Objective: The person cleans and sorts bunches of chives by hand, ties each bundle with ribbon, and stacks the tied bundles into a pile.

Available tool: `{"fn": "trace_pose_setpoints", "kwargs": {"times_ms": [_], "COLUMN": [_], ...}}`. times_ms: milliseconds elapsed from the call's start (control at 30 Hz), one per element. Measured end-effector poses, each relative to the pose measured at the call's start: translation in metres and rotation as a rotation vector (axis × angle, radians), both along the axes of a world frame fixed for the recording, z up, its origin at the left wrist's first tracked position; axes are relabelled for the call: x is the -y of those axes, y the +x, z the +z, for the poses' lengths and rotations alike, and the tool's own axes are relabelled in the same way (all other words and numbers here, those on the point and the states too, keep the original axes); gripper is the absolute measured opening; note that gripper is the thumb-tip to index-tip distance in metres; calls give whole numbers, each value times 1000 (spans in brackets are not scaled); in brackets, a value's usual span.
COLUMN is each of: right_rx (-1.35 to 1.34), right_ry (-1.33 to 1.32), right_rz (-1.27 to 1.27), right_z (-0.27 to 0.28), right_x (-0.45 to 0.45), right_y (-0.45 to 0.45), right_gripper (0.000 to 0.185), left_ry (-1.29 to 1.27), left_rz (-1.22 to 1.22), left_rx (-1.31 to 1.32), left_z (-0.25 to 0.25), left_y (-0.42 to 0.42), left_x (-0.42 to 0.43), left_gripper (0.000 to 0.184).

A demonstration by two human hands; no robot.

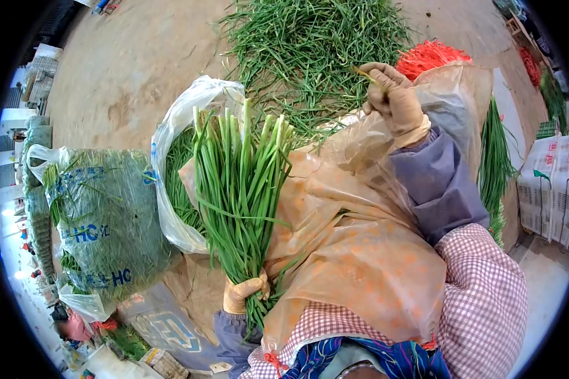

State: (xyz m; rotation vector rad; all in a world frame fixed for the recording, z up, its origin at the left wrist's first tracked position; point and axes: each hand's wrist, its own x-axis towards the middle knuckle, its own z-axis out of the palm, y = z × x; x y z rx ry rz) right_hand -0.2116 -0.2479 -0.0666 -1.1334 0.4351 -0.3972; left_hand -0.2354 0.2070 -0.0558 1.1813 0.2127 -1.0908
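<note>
My left hand [246,294], in a tan glove, is wrapped round the leafy end of a thick bunch of chives [241,183]. The pale cut ends of the bunch point up and away from me, over my lap. Up and to the right, my gloved right hand [395,101] pinches a thin yellowed leaf [364,74] between thumb and fingers. That hand is near the loose heap of chives [310,50] on the floor. A translucent plastic apron [354,246] with an orange pattern covers my lap beneath the bunch.
An open white plastic bag [163,208] with greens inside stands left of the bunch. Beside it lies a stuffed bag [107,221] with blue print. Red plastic ties [431,58] lie beyond my right hand. More chives [494,158] and white crates [547,189] are at the right.
</note>
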Motion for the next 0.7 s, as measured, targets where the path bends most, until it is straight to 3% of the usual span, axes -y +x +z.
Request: {"fn": "trace_pose_setpoints", "kwargs": {"times_ms": [67,100,133,267,367,467,533,600,667,700], "right_rx": [-168,-303,-347,-321,10,-402,-415,-448,-648,-501], "right_ry": [-107,-13,-271,-196,-860,-1184,-1250,-1084,-1513,-1535], "right_rz": [259,513,699,813,752,735,441,112,58,7], "right_z": [24,30,26,9,-36,0,-44,-70,-17,12], "right_x": [-28,-44,-63,-121,-104,-72,-18,46,60,46], "right_y": [-4,-6,-4,1,4,16,29,45,43,41], "right_gripper": [32,40,46,33,25,20,18,25,35,41], "left_ry": [-11,23,57,283,325,324,341,372,371,371], "left_rz": [37,29,23,69,91,59,9,-61,-117,-86], "left_rx": [-13,-6,5,83,198,343,449,503,565,557], "left_z": [-2,0,5,26,43,36,35,34,27,27], "left_y": [-1,-1,0,-4,-6,-8,-7,-6,-6,-6], "left_x": [3,5,9,26,37,35,36,33,27,30], "left_gripper": [42,41,40,39,43,54,57,58,61,59]}}
